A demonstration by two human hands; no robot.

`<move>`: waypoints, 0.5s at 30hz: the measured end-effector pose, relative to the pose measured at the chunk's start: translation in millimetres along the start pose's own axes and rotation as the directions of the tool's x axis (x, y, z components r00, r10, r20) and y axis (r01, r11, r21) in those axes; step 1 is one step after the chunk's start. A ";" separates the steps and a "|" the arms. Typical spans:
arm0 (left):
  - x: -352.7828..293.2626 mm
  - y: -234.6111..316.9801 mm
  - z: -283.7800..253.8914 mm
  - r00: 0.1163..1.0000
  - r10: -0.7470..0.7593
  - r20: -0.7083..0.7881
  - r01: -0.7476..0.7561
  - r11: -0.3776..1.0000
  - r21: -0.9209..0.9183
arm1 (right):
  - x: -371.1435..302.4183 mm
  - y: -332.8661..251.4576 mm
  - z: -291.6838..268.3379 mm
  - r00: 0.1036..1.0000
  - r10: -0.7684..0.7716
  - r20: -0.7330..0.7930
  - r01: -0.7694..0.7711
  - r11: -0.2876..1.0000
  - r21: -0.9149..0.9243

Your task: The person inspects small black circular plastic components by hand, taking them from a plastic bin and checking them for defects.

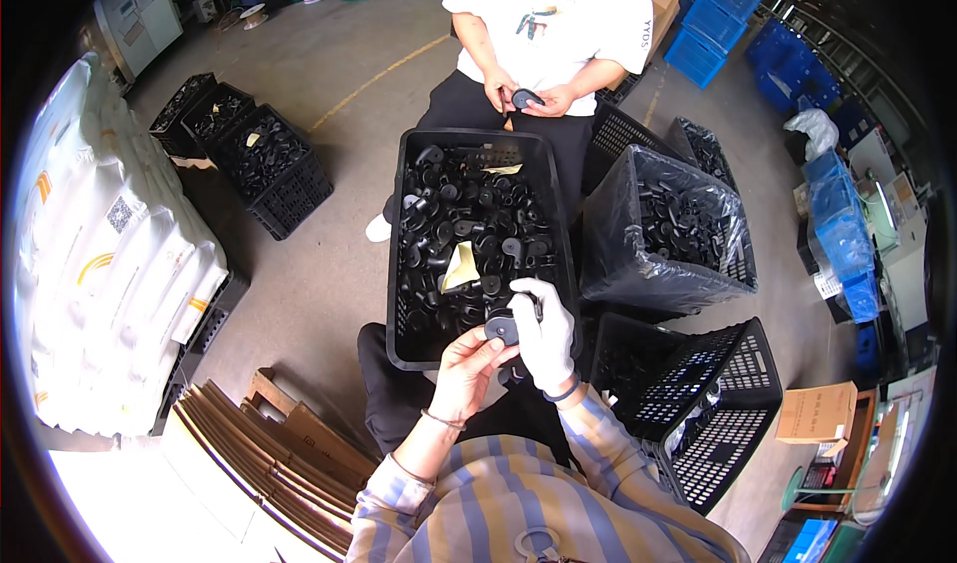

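Observation:
Over the near end of a black crate [396,294], my bare left hand [463,375] pinches a rounded black plastic part [501,331] with a small hole in its middle. Close beside it, my right hand [544,336], in a white glove, is closed. Something dark shows between its fingers, too small and hidden to name. Heaped in the crate are many similar black parts [469,226], with a piece of yellowish paper [460,267] lying on top.
A co-worker [538,34] in a white shirt sits opposite, holding a similar black part [526,98]. To the right stand a plastic-lined crate [623,254] of parts and a tilted black crate [710,418]. White sacks [110,254], filled crates [284,199] and flat cardboard [259,473] are left.

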State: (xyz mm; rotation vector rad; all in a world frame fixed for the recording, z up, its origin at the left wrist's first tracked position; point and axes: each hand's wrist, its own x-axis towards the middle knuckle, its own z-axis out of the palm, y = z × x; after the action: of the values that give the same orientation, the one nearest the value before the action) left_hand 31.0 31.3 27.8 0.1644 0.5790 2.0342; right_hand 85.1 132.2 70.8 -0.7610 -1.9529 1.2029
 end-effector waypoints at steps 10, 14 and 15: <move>2.4 7.8 -3.3 0.850 0.457 0.261 -0.447 0.363 0.817 | 16.3 3.2 -34.4 0.750 0.369 0.550 -0.580 0.767 0.276; 2.2 7.7 -8.2 0.846 0.453 0.280 -0.457 0.347 0.819 | 7.6 11.7 -34.0 0.760 0.305 0.574 -0.513 0.823 0.242; 1.8 5.9 -10.7 0.915 0.377 0.146 -0.363 0.609 0.705 | 5.6 8.9 -34.1 0.823 0.238 0.516 -0.395 0.893 0.217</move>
State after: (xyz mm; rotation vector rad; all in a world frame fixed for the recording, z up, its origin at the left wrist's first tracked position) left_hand 21.7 26.9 20.9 0.8053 1.4558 2.0799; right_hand 110.5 156.9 74.9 -0.6838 -1.9751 2.0205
